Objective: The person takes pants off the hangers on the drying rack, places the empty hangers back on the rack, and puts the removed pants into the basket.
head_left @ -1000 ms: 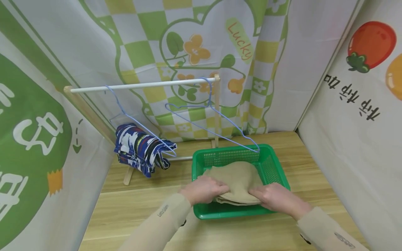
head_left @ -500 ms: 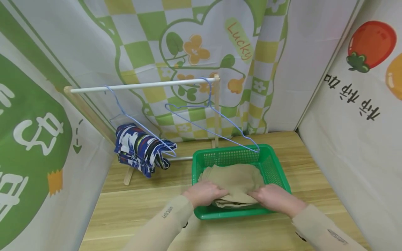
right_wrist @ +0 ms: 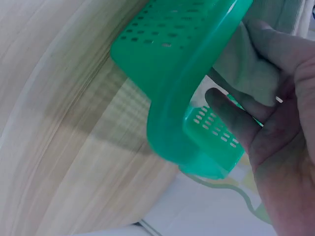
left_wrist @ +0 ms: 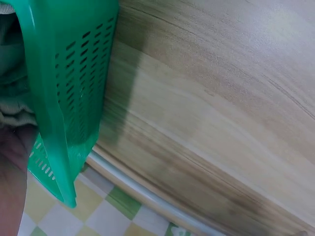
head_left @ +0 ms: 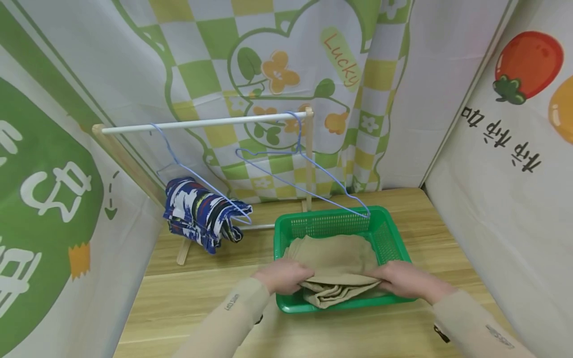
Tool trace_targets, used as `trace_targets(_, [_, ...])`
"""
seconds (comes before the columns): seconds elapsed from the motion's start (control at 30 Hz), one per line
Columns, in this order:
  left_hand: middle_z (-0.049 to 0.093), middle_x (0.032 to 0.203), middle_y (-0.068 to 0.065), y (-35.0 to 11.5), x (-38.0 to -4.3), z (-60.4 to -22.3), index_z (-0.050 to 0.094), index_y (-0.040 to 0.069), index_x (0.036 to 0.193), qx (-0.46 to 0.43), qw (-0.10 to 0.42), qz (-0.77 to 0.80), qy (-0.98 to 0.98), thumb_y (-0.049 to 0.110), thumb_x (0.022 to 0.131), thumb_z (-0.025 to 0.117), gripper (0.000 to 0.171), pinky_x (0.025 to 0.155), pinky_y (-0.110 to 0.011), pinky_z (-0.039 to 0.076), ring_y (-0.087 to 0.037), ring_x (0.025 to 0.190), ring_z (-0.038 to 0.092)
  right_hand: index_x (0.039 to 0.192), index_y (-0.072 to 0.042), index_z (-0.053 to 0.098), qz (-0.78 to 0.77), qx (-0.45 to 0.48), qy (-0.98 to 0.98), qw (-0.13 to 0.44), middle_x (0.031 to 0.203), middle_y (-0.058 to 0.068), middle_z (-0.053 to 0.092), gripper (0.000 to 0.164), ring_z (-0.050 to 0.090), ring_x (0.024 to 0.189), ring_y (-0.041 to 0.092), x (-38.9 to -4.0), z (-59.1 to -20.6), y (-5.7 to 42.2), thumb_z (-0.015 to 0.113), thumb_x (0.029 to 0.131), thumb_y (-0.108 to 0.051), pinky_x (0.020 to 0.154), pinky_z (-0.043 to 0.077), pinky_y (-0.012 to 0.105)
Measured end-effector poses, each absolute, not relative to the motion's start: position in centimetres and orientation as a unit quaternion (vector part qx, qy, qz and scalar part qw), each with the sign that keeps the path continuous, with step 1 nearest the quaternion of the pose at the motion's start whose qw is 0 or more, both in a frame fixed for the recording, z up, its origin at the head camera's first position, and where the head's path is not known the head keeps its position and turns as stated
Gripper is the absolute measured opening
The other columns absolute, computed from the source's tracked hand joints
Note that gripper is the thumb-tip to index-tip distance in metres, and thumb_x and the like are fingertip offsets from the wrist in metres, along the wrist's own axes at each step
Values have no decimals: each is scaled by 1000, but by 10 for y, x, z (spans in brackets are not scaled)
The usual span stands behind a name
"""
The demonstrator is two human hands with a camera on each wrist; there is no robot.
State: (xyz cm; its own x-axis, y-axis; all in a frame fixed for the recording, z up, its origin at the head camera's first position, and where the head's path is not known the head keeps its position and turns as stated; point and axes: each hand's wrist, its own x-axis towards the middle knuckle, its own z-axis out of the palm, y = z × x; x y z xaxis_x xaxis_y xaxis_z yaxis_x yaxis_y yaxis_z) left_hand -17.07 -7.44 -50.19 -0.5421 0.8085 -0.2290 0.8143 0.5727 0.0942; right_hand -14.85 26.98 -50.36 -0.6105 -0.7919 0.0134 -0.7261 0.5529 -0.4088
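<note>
A folded khaki garment (head_left: pixel 333 253) lies in the green plastic basket (head_left: pixel 286 307), its near edge lifted into a flap above crumpled layers. My left hand (head_left: pixel 285 276) grips the left end of that edge, close to the basket's left rim; in the left wrist view only a sliver of this hand (left_wrist: pixel 14 172) shows. At the right end my right hand (head_left: pixel 409 279) pinches the cloth. From the right wrist, the thumb and fingers of my right hand (right_wrist: pixel 280 108) hold a fold of khaki fabric (right_wrist: pixel 251 73) above the basket rim.
Behind the basket stands a clothes rack with a white rail (head_left: pixel 201 122). A blue wire hanger (head_left: pixel 268 171) hangs there, its lower corner over the basket. Another blue hanger (head_left: pixel 172 154) carries a folded blue patterned garment (head_left: pixel 197 211). Curtains and printed walls enclose the wooden table (head_left: pixel 197 298).
The garment's raised near edge has flattened, and crumpled layers now show under it. My right hand has moved slightly right and my left slightly left, stretching the edge between them.
</note>
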Motion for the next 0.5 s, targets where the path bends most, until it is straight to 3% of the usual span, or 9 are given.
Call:
trace_targets(0.13, [58,82,13,-76,-170,-499,54,23,89,435,165,-3,885,7,85,70,23,70,-25,54,-6,72,55,118,-21,75,-179,-442,875,81,106,-7,77,27,73,94,8,-147,-502,271,67,96,-7,77,62,33])
trace_targets(0.23, [68,105,12,-77,-168,-497,62,24,107,417,194,3,888,15,88,65,21,81,-31,57,-9,89,64,111,-23,75,-147,-446,881,62,101,-10,76,27,72,89,7,-145,-503,269,66,94,-4,74,62,32])
trace_targets(0.3, [66,129,11,-78,-167,-496,63,25,127,407,212,5,888,26,93,61,34,95,-35,56,-12,110,66,103,-24,73,-127,-449,883,46,93,-12,75,28,70,81,4,-144,-504,267,67,91,1,67,60,29])
trace_targets(0.37, [56,148,9,-79,-166,-495,56,26,145,397,232,8,888,38,98,52,49,108,-37,49,-16,131,58,96,-24,71,-113,-454,883,30,87,-13,72,31,66,74,1,-144,-505,266,68,87,6,62,58,27])
trace_targets(0.5, [42,160,7,-78,-165,-493,46,27,155,383,258,6,887,47,105,35,55,121,-33,36,-17,148,40,88,-23,67,-96,-458,883,10,80,-14,67,32,61,68,-1,-145,-506,264,69,84,8,57,54,25])
